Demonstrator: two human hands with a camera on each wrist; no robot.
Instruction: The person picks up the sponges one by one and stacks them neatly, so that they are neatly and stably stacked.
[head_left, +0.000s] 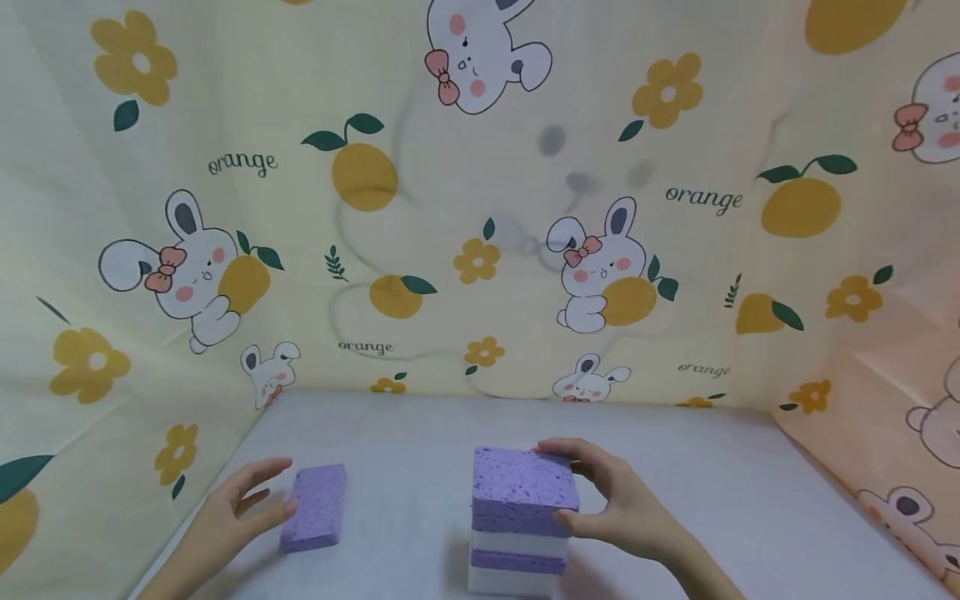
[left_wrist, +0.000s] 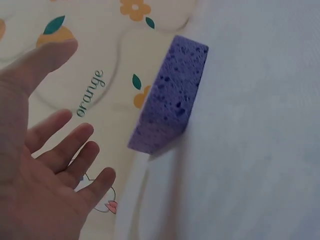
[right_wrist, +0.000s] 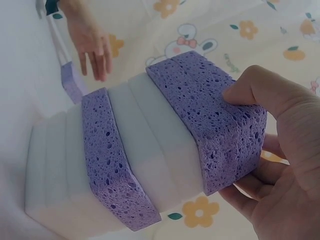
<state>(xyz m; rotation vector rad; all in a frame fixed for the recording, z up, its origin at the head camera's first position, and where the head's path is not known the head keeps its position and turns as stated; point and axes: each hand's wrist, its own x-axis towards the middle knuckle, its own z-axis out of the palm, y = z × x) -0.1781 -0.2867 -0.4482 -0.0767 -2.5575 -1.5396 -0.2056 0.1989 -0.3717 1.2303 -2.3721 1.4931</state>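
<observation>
A stack of purple and white sponges stands on the table in front of me. Its top layers are two purple sponges (right_wrist: 200, 100), with white sponges (right_wrist: 150, 135), one more purple sponge (right_wrist: 107, 145) and further white ones (right_wrist: 55, 160) below. My right hand (head_left: 626, 508) grips the purple top between thumb and fingers, from the right side. To the left, a lone purple sponge (head_left: 317, 508) lies on the table. Beside it my left hand (head_left: 232, 512) is spread, thumb apart from the fingers; the left wrist view shows a gap between hand (left_wrist: 50, 165) and sponge.
The pale table (head_left: 405, 467) is bordered at the back and both sides by upright cloth (head_left: 450, 208) printed with rabbits, oranges and flowers. The lone sponge lies near the table's left side.
</observation>
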